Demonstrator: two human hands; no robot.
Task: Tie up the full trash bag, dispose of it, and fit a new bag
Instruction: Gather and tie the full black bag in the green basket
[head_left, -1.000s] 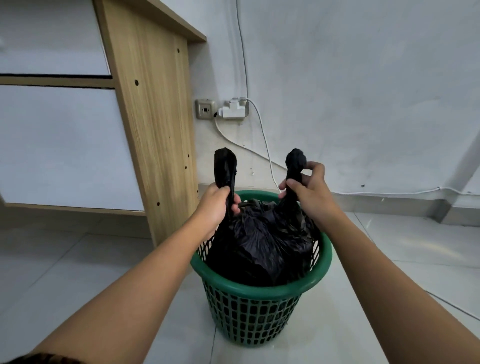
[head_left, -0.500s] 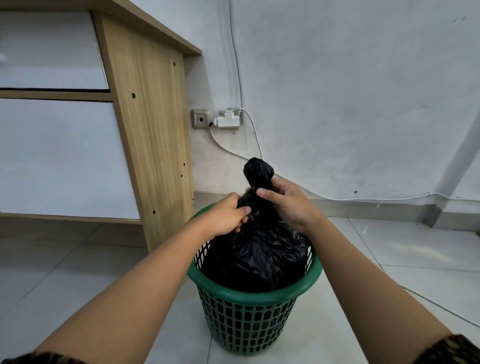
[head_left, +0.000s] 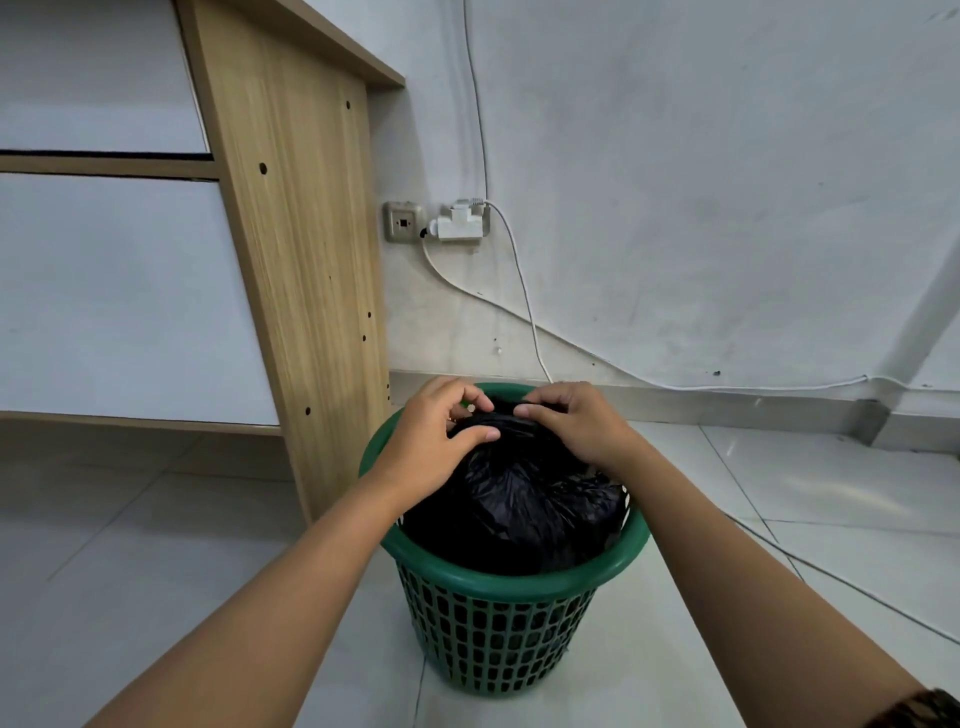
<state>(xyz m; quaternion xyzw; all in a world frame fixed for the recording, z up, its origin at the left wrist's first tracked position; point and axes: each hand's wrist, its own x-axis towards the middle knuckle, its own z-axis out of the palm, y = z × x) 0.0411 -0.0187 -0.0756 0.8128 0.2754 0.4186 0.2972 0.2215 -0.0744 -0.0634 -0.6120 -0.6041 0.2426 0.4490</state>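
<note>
A full black trash bag (head_left: 519, 499) bulges out of a green lattice bin (head_left: 498, 623) standing on the tiled floor. My left hand (head_left: 436, 441) and my right hand (head_left: 576, 426) meet over the top of the bag, fingers curled and pinching the gathered black plastic between them. The bag's handle ends are hidden under my fingers, so whether a knot is there cannot be told.
A wooden desk side panel (head_left: 306, 249) stands just left of the bin. On the wall behind are a socket (head_left: 402, 222) and a white adapter (head_left: 462, 223), with white cables (head_left: 524, 291) trailing down behind the bin and along the skirting.
The two upright bag handles, held apart a second ago, were brought together and pulled down. Both hands now sit low on top of the bag.
</note>
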